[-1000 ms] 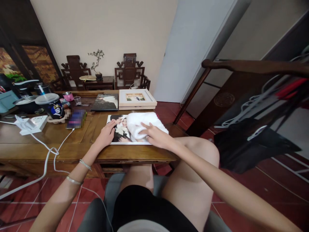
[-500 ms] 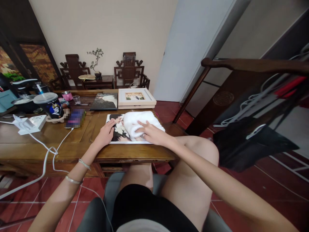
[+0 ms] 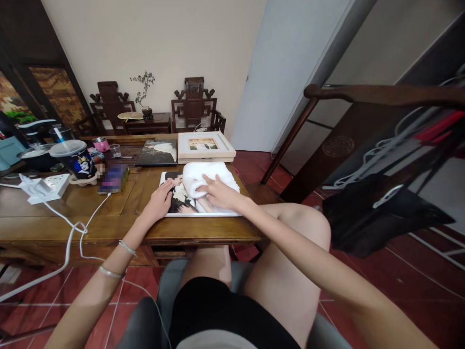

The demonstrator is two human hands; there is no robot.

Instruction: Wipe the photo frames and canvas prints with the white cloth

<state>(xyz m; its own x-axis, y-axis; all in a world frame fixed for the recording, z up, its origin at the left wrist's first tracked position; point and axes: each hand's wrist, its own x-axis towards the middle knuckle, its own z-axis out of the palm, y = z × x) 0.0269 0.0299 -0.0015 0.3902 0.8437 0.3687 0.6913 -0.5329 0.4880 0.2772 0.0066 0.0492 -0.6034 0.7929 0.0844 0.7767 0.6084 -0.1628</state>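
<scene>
The white cloth (image 3: 207,178) has been pushed farther up the photo print (image 3: 174,196) by the flat, spread right hand (image 3: 218,193); the print is kept pinned to the tabletop (image 3: 119,213) by the left hand (image 3: 159,202), fingers loosely extended.

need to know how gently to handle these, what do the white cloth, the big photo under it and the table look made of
White cloth: soft fluffy fabric, likely terry or microfibre; it bunches under the right hand.
Big photo: a stiff flat print with a white edge, apparently glossy, held by the left hand; its backing cannot be told.
Table: brown wood with visible grain and a slight sheen, probably varnished.
</scene>
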